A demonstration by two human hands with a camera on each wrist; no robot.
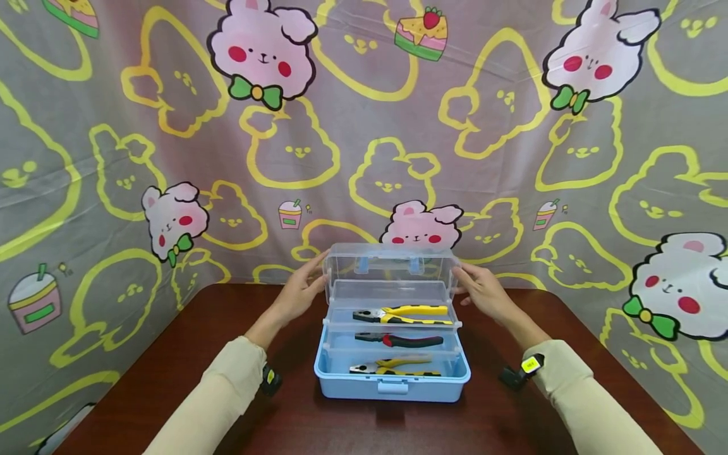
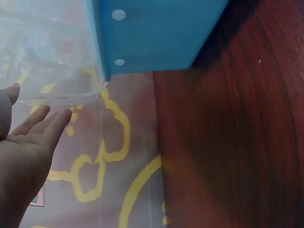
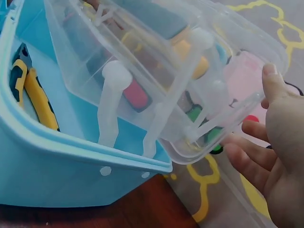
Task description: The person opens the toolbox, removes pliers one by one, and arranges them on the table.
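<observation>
A light-blue toolbox [image 1: 364, 387] with a raised clear lid [image 1: 341, 258] has its tiered clear trays [image 1: 335, 325] spread upward. Yellow-and-black pliers [image 1: 421, 310] lie in the upper tray, and black pliers with red accents [image 1: 415, 342] lie below them. Another yellow-and-black pair [image 3: 40, 102] sits in the box's bottom. My left hand [image 1: 297, 292] is at the lid's left side; its fingers [image 2: 59, 126] extend by the clear rim. On the opposite side, my right hand [image 1: 483, 292] has its thumb and relaxed fingers [image 3: 249, 154] right at the lid's edge.
The toolbox stands on a dark red-brown wooden table [image 1: 227, 328]. A grey curtain [image 1: 364, 126] with yellow outlines and cartoon rabbits hangs close behind the table and along both sides. Black devices [image 1: 272, 379] are strapped at both wrists.
</observation>
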